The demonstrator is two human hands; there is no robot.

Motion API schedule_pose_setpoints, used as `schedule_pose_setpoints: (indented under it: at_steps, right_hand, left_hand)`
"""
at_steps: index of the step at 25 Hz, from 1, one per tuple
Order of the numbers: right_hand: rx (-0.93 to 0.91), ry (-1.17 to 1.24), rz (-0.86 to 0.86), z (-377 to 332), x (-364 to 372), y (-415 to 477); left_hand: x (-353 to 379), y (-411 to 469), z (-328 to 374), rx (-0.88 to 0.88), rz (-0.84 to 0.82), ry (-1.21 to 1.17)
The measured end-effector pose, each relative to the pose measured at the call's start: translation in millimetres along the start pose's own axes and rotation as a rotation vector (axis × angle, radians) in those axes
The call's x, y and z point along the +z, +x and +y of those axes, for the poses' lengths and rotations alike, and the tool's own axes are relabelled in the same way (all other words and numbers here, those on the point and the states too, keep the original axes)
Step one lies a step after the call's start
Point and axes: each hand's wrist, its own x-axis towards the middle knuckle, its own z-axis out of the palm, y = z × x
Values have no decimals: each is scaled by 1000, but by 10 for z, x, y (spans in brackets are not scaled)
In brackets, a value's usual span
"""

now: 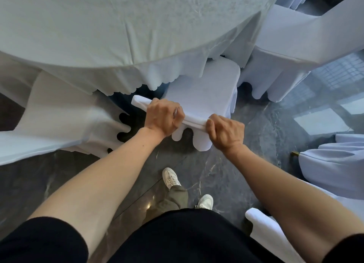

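Note:
A chair in a white cover (pixel 206 89) stands tucked at the edge of the round table (pixel 118 36), its seat toward the table. My left hand (pixel 163 116) grips the top edge of the chair's backrest, fingers curled over the white fabric. My right hand (pixel 224 132) grips the same edge further right, thumb and fingers wrapped round it. The scalloped hem of the cover hangs below my hands. The chair's legs are hidden by the cover.
Covered chairs stand at the left (pixel 59 120), upper right (pixel 285 51), right edge (pixel 334 164) and close by my right side (pixel 262 227). A long white tablecloth hangs from the table. The floor (pixel 256 124) is glossy dark marble; my white shoes (pixel 171 178) stand behind the chair.

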Motion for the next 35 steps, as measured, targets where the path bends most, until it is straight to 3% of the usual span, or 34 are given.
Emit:
schedule_pose_setpoints:
  at_steps: [11,21,27,32,35]
  right_hand:
    - [85,25,-108,-219,89,502]
    - [88,340,-217,-95,-294,240]
    - [93,354,-47,752,-643,511]
    - [91,293,85,2109,-1198,822]
    - [135,267,159,3021,-1568,909]
  left_hand:
    - [-139,403,-314,-27,-52,10]
    - [-182,249,-37,-1,-73,33]
    - [18,863,913,71,-108,-49]
    - [457,1642,2045,118,-17,-88]
    - [802,2134,2885,149,-48,-142]
